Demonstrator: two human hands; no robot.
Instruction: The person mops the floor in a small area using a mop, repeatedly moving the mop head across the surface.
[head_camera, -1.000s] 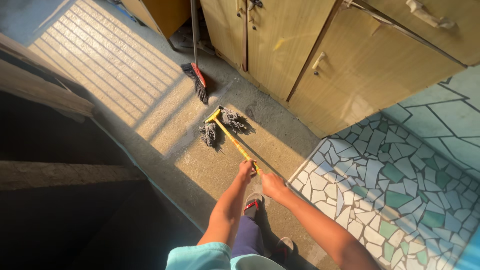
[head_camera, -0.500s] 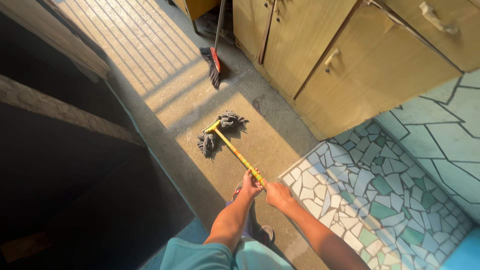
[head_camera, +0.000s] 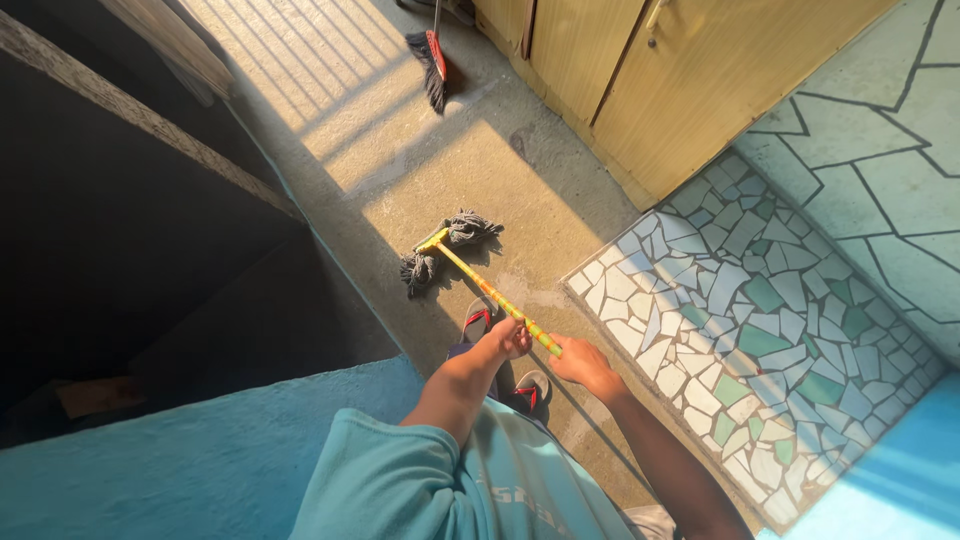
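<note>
A mop with a yellow-green handle (head_camera: 480, 283) and a grey string head (head_camera: 440, 250) lies on the concrete floor (head_camera: 520, 190) in front of me. My left hand (head_camera: 508, 336) is closed around the handle higher up the shaft. My right hand (head_camera: 582, 362) grips the handle just behind it, nearer to me. The mop head rests flat on the floor at the edge of the sunlit patch. My feet in sandals (head_camera: 478, 322) stand just below the hands.
A broom with a red and black head (head_camera: 432, 58) leans by the yellow wooden cupboards (head_camera: 640, 80) at the top. A broken-tile mosaic surface (head_camera: 760, 330) lies on the right. A dark stairwell with a blue wall (head_camera: 180, 460) borders the left.
The mop head has been pulled back toward me along the floor. My view has shifted back, so the cupboards and broom sit higher in the frame and the blue wall has come into sight.
</note>
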